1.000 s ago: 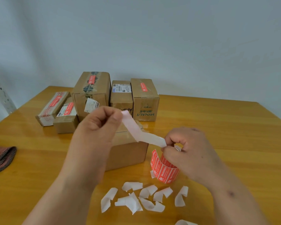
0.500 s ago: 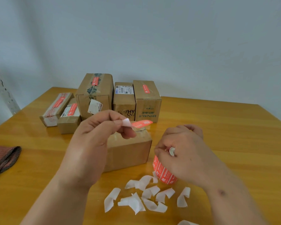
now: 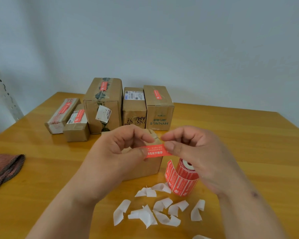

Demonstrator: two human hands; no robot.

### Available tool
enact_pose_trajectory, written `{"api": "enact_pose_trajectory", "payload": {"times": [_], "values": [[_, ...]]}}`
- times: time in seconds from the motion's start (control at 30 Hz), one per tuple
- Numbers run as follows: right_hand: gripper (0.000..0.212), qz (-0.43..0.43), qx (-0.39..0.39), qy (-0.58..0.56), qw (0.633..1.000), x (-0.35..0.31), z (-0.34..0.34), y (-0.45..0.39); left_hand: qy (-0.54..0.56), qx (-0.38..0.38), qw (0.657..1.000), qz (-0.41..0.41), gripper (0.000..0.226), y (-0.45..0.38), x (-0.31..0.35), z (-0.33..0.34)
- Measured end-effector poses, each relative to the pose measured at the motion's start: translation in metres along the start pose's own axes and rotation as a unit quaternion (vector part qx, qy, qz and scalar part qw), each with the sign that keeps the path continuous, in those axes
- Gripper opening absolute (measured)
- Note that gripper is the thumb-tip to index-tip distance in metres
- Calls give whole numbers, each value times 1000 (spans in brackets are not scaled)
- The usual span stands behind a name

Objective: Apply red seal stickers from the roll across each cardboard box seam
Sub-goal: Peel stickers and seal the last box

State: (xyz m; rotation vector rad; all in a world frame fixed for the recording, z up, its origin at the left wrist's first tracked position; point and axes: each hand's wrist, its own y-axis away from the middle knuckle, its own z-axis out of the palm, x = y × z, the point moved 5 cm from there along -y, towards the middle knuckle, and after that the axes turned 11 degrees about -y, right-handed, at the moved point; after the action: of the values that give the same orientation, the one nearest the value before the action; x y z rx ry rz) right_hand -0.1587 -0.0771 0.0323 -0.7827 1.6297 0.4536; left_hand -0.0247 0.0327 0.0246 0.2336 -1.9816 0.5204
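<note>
Both hands hold one red seal sticker (image 3: pixel 155 152) stretched flat between them. My left hand (image 3: pixel 118 150) pinches its left end and my right hand (image 3: pixel 193 152) pinches its right end. The sticker hovers just over a small cardboard box (image 3: pixel 151 167) standing right behind my hands, which hide most of its top. The red sticker roll (image 3: pixel 181 178) stands upright on the table to the right of that box, under my right wrist, with a loose strip curling off its left side.
Several cardboard boxes stand in a row at the back, among them a tall taped one (image 3: pixel 103 104) and a HYNAUT one (image 3: pixel 158 107), most with red seals. Several white backing scraps (image 3: pixel 155 211) litter the wooden table (image 3: pixel 248 152) in front. A reddish cloth (image 3: pixel 4 168) lies at the left edge.
My right hand has let go of the roll and risen to take the sticker's free end. The white backing strip is gone from my left hand, and the sticker is held stretched by both hands.
</note>
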Motion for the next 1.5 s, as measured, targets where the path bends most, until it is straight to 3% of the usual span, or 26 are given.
{"api": "enact_pose_trajectory", "payload": {"times": [0.1, 0.23, 0.6, 0.77, 1.03, 1.27, 1.5], "values": [[8, -4, -14, 23, 1000, -1, 2, 0, -87, 19, 996, -27, 26, 1, 1, -5], [10, -32, -20, 86, 996, -6, 10, 1, -219, 15, 975, -17, 10, 0, 8, -5], [18, -71, -7, 122, 990, -4, 22, -10, -266, 18, 960, -89, 11, -3, -11, -15], [24, -70, -2, 141, 988, -8, 34, -26, -236, -4, 967, -100, 17, -10, -15, -33], [17, -65, 34, 275, 959, -1, 50, -57, -333, -33, 934, -126, 34, -39, -28, -44], [19, -79, 11, 373, 924, 3, 64, -71, -411, -41, 894, -172, 14, -58, -40, -46], [22, -91, 4, 395, 914, 4, 67, -72, -454, -43, 874, -167, 8, -61, -42, -42]]}}
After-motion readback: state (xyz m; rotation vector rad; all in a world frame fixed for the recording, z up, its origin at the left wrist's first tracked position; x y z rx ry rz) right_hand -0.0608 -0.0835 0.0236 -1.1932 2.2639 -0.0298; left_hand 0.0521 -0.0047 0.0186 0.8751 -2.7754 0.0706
